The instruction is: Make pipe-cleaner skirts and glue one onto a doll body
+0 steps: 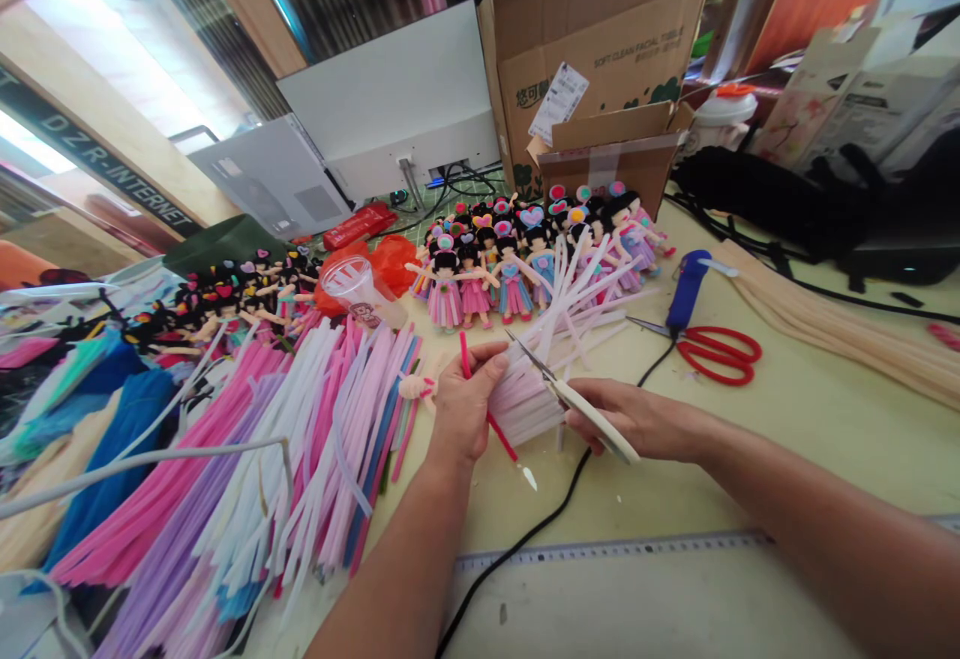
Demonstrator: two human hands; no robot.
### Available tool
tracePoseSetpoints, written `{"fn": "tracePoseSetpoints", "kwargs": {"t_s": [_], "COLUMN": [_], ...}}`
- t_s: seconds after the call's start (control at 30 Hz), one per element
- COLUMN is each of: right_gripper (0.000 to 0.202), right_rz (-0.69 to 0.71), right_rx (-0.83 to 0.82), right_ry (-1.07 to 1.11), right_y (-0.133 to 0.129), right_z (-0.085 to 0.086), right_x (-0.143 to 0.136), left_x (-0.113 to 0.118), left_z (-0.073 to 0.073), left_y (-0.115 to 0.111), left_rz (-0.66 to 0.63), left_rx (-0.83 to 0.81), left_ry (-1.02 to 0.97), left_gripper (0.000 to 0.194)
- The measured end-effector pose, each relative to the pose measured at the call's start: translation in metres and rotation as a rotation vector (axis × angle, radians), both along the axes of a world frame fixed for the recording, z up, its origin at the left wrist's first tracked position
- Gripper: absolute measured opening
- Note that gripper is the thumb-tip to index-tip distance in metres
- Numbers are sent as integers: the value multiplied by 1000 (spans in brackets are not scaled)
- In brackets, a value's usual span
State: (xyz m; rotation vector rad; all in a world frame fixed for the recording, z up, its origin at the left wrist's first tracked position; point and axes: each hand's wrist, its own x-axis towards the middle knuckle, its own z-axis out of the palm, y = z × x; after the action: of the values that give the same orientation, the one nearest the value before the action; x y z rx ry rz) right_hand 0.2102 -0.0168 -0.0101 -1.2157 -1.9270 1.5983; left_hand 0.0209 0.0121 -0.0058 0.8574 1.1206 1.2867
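Red-pink stem (502, 436): it lay across the left hand (461, 409), above the surface (825, 419), its lower end slanting toward the near edge.
Left grip: clamped on the stem; a small beige figure (416, 386) poked out beside it, whether held or not I could not tell.
Right grip: closed around white-handled scissors (596, 419), blades toward the left thumb; their gap was unclear.
Blades: probably a cutting stage; any snip called for a steady stem and fingertips out of line.
Pale strips (521, 409): bunched under the blades, easily nicked.
Dolls (514, 284): crowded together behind, limiting forward reach.
Red-handled scissors (720, 354): near the right hand (626, 419), hindering outward swings.
Ruler (637, 547): along the near edge; the space before it was roomier, though a black cord (570, 494) crossed it.
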Motion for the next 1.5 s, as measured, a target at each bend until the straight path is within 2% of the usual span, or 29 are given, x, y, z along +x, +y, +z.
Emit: {"fn": "tracePoseSetpoints", "kwargs": {"t_s": [0.47,0.77,1.07,1.2,1.27,1.37,1.5], "right_gripper": [30,32,37,36,34,32,30], "right_rz": [-47,-80,-171,-181,-187,-203,-225], "right_rx": [-22,-27,-79,-71,-6,211,368], "right_ry": [2,25,60,68,-8,-266,-549], "right_y": [-1,-2,-4,1,4,7,7], "right_z": [-2,3,-8,-6,-3,4,15], "right_x": [-3,-6,-11,-4,4,18,35], "left_x": [1,1,3,-1,-4,-10,-19], "left_z": [-1,-1,-6,-7,-8,-9,-8], "left_y": [-1,0,2,5,8,15,22], "left_rz": [12,23,29,16,25,13,-49], "left_rx": [-20,-29,-54,-85,-113,-160,-195], "left_ry": [-31,-52,-70,-123,-181,-269,-343], "left_gripper": [27,27,28,29,25,17,24]}}
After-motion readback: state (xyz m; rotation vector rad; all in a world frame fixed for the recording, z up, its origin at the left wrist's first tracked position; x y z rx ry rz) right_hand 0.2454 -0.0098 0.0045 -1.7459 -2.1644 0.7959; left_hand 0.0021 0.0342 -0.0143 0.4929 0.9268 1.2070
